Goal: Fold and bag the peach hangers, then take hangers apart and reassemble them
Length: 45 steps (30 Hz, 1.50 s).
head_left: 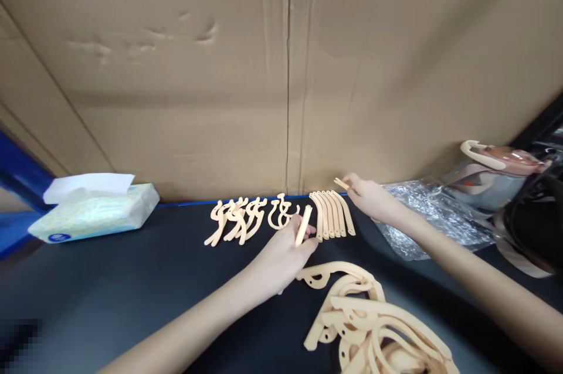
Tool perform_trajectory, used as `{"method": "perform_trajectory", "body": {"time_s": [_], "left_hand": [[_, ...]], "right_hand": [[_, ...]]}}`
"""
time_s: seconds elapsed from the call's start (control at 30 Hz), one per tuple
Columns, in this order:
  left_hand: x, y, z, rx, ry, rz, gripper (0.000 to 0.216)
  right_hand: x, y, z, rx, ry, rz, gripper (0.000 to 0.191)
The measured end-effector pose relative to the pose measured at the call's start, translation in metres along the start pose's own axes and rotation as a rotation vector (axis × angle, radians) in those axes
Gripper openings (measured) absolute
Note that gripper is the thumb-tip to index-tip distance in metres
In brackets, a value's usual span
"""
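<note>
My left hand (292,251) is closed on a beige plastic hanger arm (303,226), which points up and away from me. Just right of it, several matching curved arms (332,214) lie side by side in a row. At the far right end of that row, my right hand (359,189) pinches another slim beige hanger arm (341,183), mostly hidden by the fingers. Small beige hanger hooks (280,216) lie behind my left hand, partly covered by it. Farther left is a group of overlapping curved beige pieces (237,220).
A loose pile of beige hanger parts (373,315) lies near me on the dark tabletop (132,298). A tissue pack (97,213) stands at left. Clear plastic wrap (422,216) and a bag-like item (488,180) are at right. A cardboard wall (197,98) closes off the back.
</note>
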<state>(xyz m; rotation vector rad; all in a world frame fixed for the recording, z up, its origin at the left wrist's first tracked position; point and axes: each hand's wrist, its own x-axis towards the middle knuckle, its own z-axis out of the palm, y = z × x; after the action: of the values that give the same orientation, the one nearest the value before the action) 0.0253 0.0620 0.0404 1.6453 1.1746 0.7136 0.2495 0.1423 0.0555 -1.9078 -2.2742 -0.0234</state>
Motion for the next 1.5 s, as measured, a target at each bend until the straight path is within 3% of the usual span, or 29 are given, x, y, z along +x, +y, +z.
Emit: {"method": "perform_trajectory", "body": {"time_s": [0.2, 0.5, 0.77, 1.13, 1.33, 1.5], "left_hand": [[0.022, -0.008, 0.009, -0.092, -0.058, 0.022, 0.013], [0.052, -0.014, 0.016, -0.094, -0.015, -0.036, 0.017], [0.057, -0.013, 0.012, -0.084, -0.024, -0.035, 0.018], [0.056, -0.012, 0.011, -0.033, -0.023, 0.024, 0.013], [0.057, -0.006, 0.012, -0.041, 0.018, -0.013, 0.014], [0.060, 0.000, 0.011, -0.077, 0.025, -0.027, 0.012]], "right_hand": [[-0.001, -0.002, 0.018, -0.035, -0.048, 0.093, 0.027], [0.003, 0.012, 0.022, 0.094, -0.117, 0.032, 0.026], [0.005, 0.018, 0.028, 0.117, -0.071, 0.058, 0.030], [0.010, 0.027, 0.024, 0.272, -0.197, -0.039, 0.026], [0.009, 0.027, 0.026, 0.263, -0.128, -0.017, 0.025], [0.009, 0.026, 0.027, 0.368, -0.187, -0.012, 0.026]]}}
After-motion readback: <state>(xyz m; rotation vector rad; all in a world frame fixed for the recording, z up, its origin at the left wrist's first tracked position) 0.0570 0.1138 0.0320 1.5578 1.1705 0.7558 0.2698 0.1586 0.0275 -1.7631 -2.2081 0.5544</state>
